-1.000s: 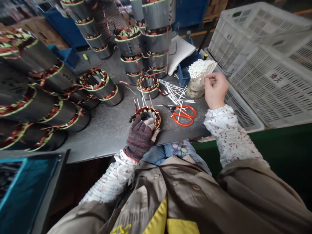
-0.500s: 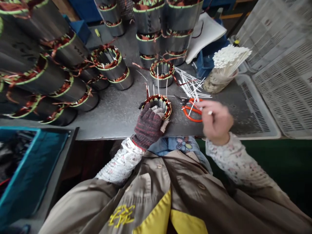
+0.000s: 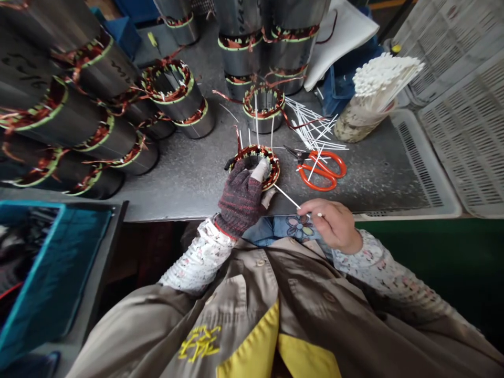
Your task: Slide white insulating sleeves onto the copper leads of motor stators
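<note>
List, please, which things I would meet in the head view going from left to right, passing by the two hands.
Teal bin → gloved left hand → white stick → bare right hand → cup of white sticks → perforated white crate. Left out: copper-wound ring and scissors, overlapping the hands' places.

The left hand (image 3: 241, 195) is rocking a dark maroon glove (image 3: 231, 209) with reddish streaks, and the sleeves (image 3: 199, 261) are sporting a tiny pinkish print on white. The wound ring (image 3: 272, 160) is mixing copper-red with yellow-green, the stick (image 3: 286, 197) is looking plain white, the scissor handles (image 3: 340, 166) are flashing orange-red, and the brown jacket (image 3: 165, 320) is showing off bright yellow trim (image 3: 255, 344).
</note>
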Available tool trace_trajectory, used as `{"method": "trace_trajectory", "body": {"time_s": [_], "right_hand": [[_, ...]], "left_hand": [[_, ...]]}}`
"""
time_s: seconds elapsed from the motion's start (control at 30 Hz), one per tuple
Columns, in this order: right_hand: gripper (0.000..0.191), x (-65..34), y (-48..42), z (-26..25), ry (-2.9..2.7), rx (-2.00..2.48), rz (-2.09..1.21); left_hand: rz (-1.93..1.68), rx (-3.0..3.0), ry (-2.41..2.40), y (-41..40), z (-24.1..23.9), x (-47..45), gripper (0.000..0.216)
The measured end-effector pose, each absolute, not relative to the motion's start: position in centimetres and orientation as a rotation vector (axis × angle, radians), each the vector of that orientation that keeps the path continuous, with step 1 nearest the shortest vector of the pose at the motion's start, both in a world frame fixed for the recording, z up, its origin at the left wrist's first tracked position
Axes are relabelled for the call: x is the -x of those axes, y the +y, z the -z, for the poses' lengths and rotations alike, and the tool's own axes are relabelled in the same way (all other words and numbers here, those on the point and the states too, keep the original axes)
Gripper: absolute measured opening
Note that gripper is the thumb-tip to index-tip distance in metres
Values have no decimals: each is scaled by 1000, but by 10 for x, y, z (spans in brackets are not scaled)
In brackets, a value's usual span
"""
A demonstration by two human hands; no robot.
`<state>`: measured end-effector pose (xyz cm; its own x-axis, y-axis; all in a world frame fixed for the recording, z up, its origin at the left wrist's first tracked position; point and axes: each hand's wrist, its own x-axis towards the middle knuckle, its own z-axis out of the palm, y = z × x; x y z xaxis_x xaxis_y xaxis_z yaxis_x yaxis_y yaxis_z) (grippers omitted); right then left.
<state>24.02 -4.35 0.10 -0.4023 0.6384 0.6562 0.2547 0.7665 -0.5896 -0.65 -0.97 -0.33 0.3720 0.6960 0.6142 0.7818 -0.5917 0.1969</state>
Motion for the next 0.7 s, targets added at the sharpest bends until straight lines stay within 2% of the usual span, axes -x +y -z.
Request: {"method": "trace_trajectory", "body": {"time_s": [0.3,0.4,0.57,0.7], "right_hand": [[33,-191,-8,-3,-1671,938,-869],[34,-184,-6,-5,-1491,985,-1056],[28,-193,-9,-18,-1433,912,-1235],[31,-196,-12,-24,-1587,977,-1153]], "left_hand": [[1151,2441,-1311,-10,3,8,66],[1332,2507,-1486,-14,4,6,57],[1417,2557,-1502,-12,-3,3,19],[1406,2558,-1458,-11,-8,3,19]]}}
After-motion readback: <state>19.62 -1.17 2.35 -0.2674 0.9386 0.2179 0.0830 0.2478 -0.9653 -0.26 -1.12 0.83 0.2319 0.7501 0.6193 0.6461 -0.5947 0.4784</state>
